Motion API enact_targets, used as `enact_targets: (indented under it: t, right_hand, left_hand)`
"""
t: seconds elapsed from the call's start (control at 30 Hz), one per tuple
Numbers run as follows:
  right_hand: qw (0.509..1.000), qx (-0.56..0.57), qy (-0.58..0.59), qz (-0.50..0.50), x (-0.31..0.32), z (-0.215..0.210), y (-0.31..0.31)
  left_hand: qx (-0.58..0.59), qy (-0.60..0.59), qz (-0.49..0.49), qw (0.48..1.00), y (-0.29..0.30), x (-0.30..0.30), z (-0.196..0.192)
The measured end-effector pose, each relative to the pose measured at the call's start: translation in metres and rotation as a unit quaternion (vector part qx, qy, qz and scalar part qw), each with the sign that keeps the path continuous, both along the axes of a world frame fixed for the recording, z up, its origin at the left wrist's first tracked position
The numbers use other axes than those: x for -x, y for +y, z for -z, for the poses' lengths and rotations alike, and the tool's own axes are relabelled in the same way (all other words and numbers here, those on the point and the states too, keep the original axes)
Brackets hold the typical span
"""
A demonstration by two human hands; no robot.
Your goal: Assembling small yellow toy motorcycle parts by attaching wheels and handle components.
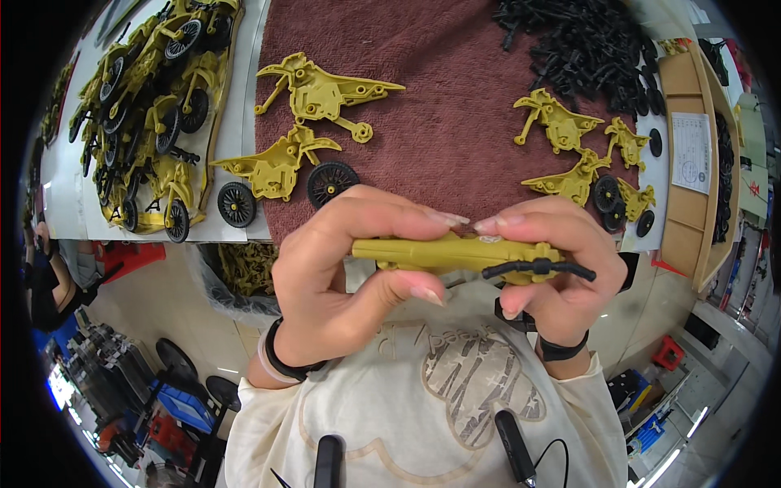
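While finished yellow toy motorcycles (pixel 150 114) pile at the desk's left edge, the left hand (pixel 325 281) pinches the yellow toy frame (pixel 439 252) above the near edge; the right hand (pixel 553 264) grips its other end, by the black handlebar (pixel 538 267).

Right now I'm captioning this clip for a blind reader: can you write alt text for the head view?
Two bare hands, left hand and right hand, hold a yellow plastic toy body with a black handlebar piece between them. Beyond lies a maroon mat with yellow toy frames, black wheels and a heap of black parts.
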State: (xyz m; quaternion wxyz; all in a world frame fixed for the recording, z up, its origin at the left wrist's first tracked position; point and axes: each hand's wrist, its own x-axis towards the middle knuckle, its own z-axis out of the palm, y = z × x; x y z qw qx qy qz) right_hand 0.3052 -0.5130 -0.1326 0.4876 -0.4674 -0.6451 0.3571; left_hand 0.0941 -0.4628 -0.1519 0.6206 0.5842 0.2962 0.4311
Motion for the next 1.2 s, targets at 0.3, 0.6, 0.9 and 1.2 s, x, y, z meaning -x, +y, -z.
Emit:
enact_targets:
  t: [0.3, 0.6, 0.9, 1.2]
  right_hand:
    - [0.999, -0.011, 0.01, 0.044, 0.008, 0.004, -0.002]
    - [0.957, 0.063, 0.284, -0.017, 0.006, 0.007, -0.004]
    - [0.91, 0.151, 0.384, 0.029, 0.014, 0.009, -0.004]
    - [0.95, 0.109, 0.293, 0.018, 0.019, 0.023, 0.002]
  left_hand:
    - [0.009, -0.014, 0.0, 1.0, 0.0, -0.002, -0.002]
    - [0.118, -0.172, 0.064, 0.976, 0.004, -0.005, 0.0]
    - [0.088, -0.05, 0.008, 0.995, -0.004, -0.009, 0.004]
    - [0.005, -0.058, -0.035, 0.998, -0.005, -0.016, 0.014]
